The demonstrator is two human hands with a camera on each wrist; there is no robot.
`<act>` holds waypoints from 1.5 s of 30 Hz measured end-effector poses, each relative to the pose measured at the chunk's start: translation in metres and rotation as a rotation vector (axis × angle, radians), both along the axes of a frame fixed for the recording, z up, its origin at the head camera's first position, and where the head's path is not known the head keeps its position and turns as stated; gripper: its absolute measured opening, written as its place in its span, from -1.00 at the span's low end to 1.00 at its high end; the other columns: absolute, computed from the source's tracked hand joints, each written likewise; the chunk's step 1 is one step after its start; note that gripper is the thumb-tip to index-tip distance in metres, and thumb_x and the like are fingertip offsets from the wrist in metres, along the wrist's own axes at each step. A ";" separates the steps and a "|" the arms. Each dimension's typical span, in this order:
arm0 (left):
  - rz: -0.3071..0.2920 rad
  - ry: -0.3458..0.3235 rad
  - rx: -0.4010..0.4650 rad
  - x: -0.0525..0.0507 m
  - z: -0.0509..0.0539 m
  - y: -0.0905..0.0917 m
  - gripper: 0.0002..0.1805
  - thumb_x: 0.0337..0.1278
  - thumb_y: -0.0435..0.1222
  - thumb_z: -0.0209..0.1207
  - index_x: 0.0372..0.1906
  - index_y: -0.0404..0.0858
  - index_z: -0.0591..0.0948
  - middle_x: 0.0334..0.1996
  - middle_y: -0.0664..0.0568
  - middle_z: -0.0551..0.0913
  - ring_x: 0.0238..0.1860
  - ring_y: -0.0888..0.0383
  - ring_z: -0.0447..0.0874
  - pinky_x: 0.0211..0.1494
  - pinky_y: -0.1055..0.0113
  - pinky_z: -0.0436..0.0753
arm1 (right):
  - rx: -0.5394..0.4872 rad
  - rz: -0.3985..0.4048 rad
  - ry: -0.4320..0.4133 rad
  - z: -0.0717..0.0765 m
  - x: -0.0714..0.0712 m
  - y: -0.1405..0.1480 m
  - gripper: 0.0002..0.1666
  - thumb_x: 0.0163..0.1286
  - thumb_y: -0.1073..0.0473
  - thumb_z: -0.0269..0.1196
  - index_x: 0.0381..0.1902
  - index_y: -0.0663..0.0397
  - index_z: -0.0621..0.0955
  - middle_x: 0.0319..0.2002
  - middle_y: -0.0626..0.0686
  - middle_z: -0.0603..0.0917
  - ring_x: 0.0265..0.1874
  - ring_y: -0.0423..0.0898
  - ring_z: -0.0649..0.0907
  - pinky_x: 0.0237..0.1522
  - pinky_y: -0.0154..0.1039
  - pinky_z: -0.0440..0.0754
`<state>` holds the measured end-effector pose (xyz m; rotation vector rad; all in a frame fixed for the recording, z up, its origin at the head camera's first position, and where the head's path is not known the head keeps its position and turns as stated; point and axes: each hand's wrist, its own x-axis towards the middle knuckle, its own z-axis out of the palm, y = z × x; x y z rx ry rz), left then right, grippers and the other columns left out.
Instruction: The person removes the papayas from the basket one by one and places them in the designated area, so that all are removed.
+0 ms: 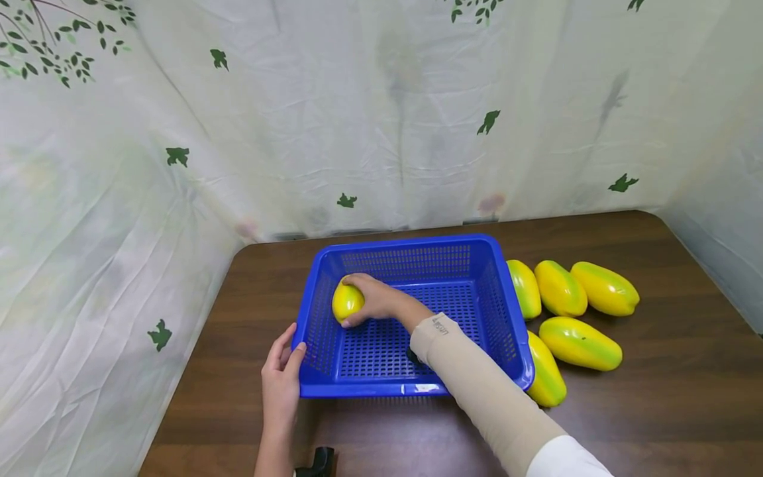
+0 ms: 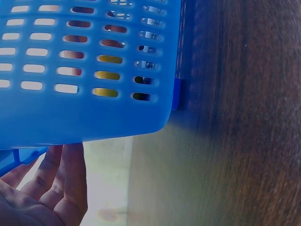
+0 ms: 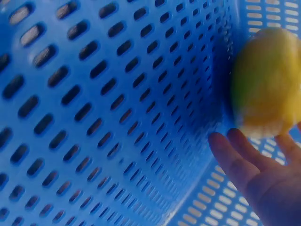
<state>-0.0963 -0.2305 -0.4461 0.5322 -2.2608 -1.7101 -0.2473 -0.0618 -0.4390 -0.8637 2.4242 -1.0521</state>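
A blue plastic basket (image 1: 411, 387) with slotted walls stands on the table. My left hand (image 1: 281, 377) holds its left rim near the front corner, thumb on top and fingers outside; the left wrist view shows those fingers (image 2: 73, 181) under the rim. Inside, at the basket's left end, my right hand (image 1: 377, 299) grips a yellow-green papaya (image 1: 347, 302) between thumb and fingers. That papaya (image 3: 265, 82) is blurred in the right wrist view, close to the wall, with fingertips at its lower side. Whether it touches the basket floor I cannot tell.
Several more papayas (image 1: 581, 343) lie on the brown wooden table (image 1: 667, 391), right of the basket; two of them are partly hidden by its right wall. A patterned white curtain (image 1: 393, 132) hangs behind. A small black object (image 1: 322, 460) is near my left wrist.
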 end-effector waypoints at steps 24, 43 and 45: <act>0.011 0.001 0.013 -0.001 -0.002 0.001 -0.62 0.22 -0.23 0.05 0.16 -0.05 0.45 -0.19 -0.19 0.56 -0.32 0.14 0.55 -0.31 0.41 0.54 | -0.120 -0.025 -0.052 0.004 -0.003 0.019 -0.20 -0.03 0.16 0.41 0.19 0.04 0.35 0.18 0.03 0.36 0.00 -0.08 0.42 -0.03 -0.25 0.39; 0.019 0.011 0.071 -0.001 0.001 0.001 -0.62 0.20 -0.24 0.07 0.14 -0.06 0.46 -0.18 -0.20 0.55 -0.35 0.16 0.57 -0.33 0.38 0.57 | -0.273 0.047 -0.074 0.023 0.002 0.040 -0.21 -0.01 0.23 0.37 0.21 0.01 0.33 0.29 -0.04 0.21 0.13 -0.06 0.34 -0.01 -0.27 0.40; 0.015 0.007 0.065 -0.001 0.001 0.001 -0.62 0.21 -0.23 0.07 0.15 -0.06 0.46 -0.17 -0.20 0.55 -0.34 0.16 0.57 -0.33 0.38 0.56 | -0.308 0.058 -0.076 0.025 0.003 0.043 -0.22 -0.02 0.25 0.37 0.20 0.03 0.33 0.29 -0.02 0.21 0.13 -0.04 0.33 0.01 -0.25 0.38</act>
